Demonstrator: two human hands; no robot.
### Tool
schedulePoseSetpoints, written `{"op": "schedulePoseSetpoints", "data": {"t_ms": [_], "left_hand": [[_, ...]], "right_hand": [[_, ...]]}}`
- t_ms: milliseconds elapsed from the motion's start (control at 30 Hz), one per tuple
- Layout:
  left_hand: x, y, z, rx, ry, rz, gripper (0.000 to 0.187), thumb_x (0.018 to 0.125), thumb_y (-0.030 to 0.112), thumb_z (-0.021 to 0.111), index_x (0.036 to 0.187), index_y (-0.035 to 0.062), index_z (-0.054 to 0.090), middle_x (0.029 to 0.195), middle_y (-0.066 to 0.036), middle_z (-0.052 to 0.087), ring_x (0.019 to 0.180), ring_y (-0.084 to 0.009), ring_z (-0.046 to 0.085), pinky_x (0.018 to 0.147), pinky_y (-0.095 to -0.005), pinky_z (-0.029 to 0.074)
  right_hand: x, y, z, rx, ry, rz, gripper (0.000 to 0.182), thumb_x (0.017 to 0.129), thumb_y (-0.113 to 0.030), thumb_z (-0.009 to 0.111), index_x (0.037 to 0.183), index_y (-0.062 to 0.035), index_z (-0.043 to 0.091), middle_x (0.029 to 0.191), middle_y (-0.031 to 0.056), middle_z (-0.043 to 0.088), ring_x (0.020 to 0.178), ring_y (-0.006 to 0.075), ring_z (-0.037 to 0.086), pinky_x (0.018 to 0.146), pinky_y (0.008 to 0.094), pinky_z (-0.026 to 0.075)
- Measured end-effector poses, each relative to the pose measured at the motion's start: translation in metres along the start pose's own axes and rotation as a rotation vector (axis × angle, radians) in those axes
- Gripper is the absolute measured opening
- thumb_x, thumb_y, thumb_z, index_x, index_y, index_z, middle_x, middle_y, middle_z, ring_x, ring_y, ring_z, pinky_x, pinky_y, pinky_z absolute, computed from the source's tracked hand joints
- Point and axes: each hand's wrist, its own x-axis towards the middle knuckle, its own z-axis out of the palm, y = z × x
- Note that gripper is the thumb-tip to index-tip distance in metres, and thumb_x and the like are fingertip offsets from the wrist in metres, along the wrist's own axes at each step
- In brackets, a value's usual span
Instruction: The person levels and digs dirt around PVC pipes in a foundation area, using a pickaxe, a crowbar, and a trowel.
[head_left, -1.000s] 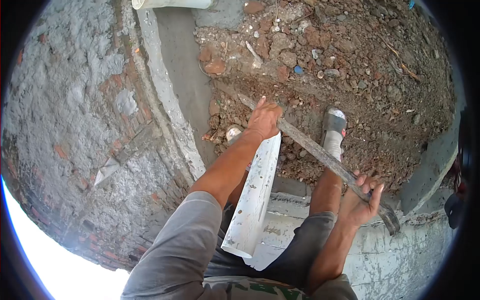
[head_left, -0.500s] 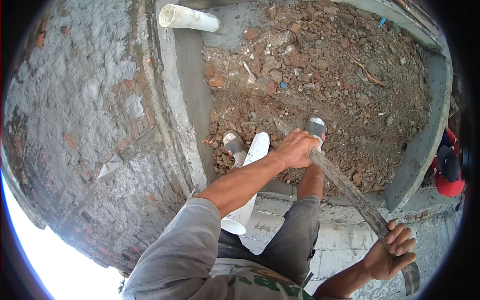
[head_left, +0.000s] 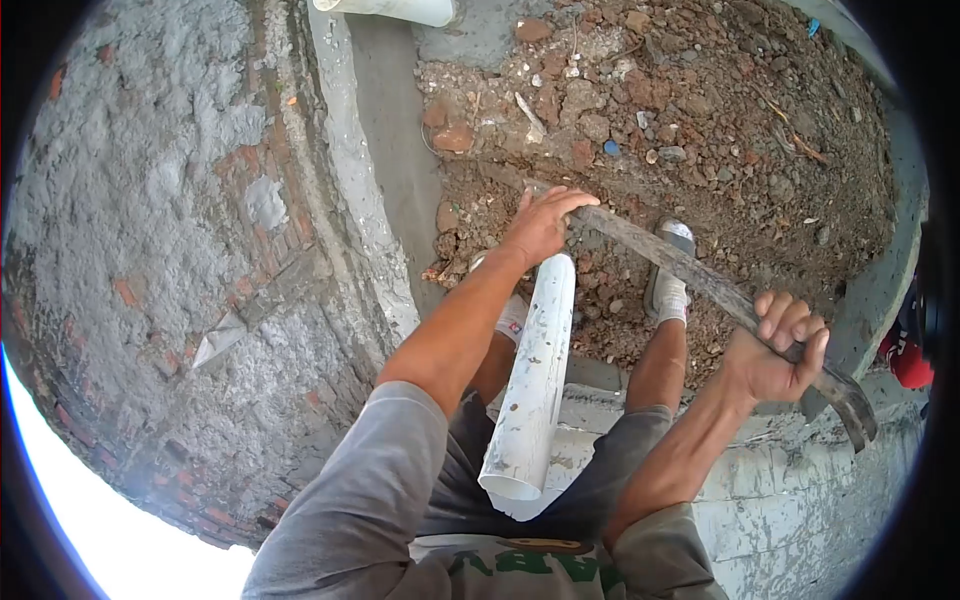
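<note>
A long, dirt-streaked crowbar (head_left: 690,272) slants across in front of me, its curved end low on the right. My left hand (head_left: 545,225) is closed around it near the far end, whose tip (head_left: 533,186) points at the soil. Near the curved end, my right hand (head_left: 775,350) wraps its fingers round the bar. Under my left forearm, a white plastic pipe (head_left: 530,390) stands tilted between my legs, its upper opening toward me. Loose brown soil with stones (head_left: 610,110) lies around my feet.
A rough brick and mortar wall (head_left: 170,200) rises on the left beside a concrete ledge (head_left: 350,150). Another white pipe (head_left: 400,8) sticks out at the top. A concrete rim (head_left: 895,230) bounds the soil on the right. Beyond it, part of a person in red (head_left: 910,365) shows.
Both hands have shifted with the crowbar: the left hand up and to the left, the right hand up. The bar lies flatter across the view, and the camera view has shifted.
</note>
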Motion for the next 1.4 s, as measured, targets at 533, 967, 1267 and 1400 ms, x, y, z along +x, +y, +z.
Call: {"op": "schedulePoseSetpoints", "data": {"t_ms": [533, 967, 1267, 1400], "left_hand": [[0.103, 0.0, 0.134, 0.261, -0.332, 0.082, 0.061, 0.078, 0.025, 0.069, 0.132, 0.0182, 0.042, 0.134, -0.009, 0.044, 0.131, -0.0259, 0.032, 0.112, -0.0431, 0.018], [0.011, 0.043, 0.059, 0.183, -0.089, 0.027, 0.028, 0.065, 0.028, 0.074, 0.087, 0.014, 0.065, 0.089, -0.007, 0.063, 0.094, -0.0244, 0.057, 0.087, -0.0381, 0.037], [-0.053, 0.249, -0.055, -0.284, 0.385, 0.547, 0.029, 0.054, 0.014, 0.077, 0.072, 0.0102, 0.054, 0.067, -0.002, 0.049, 0.073, -0.0214, 0.053, 0.069, -0.0364, 0.035], [-0.109, 0.279, -0.131, -0.439, 0.572, 0.7, 0.029, 0.053, 0.013, 0.075, 0.07, 0.0102, 0.051, 0.064, -0.002, 0.045, 0.065, -0.0202, 0.049, 0.062, -0.0346, 0.033]], "right_hand": [[0.067, 0.053, -0.247, 0.002, 0.863, 0.251, 0.021, 0.085, -0.017, 0.051, 0.067, -0.009, 0.043, 0.056, 0.001, 0.035, 0.052, 0.0186, 0.037, 0.06, 0.0375, 0.04], [0.017, -0.067, -0.134, 0.13, 0.331, 0.323, 0.028, 0.094, -0.023, 0.048, 0.072, -0.0057, 0.049, 0.062, 0.0039, 0.042, 0.064, 0.0191, 0.042, 0.078, 0.0385, 0.038], [0.102, -0.366, 0.034, -0.019, -0.487, 0.139, 0.016, 0.085, -0.011, 0.054, 0.074, -0.0042, 0.045, 0.064, 0.0049, 0.039, 0.061, 0.0158, 0.04, 0.066, 0.0328, 0.034], [0.077, -0.42, 0.195, -0.107, -0.519, -0.134, 0.025, 0.089, -0.025, 0.052, 0.07, -0.0115, 0.043, 0.052, -0.0015, 0.041, 0.046, 0.0113, 0.041, 0.048, 0.0251, 0.037]]}}
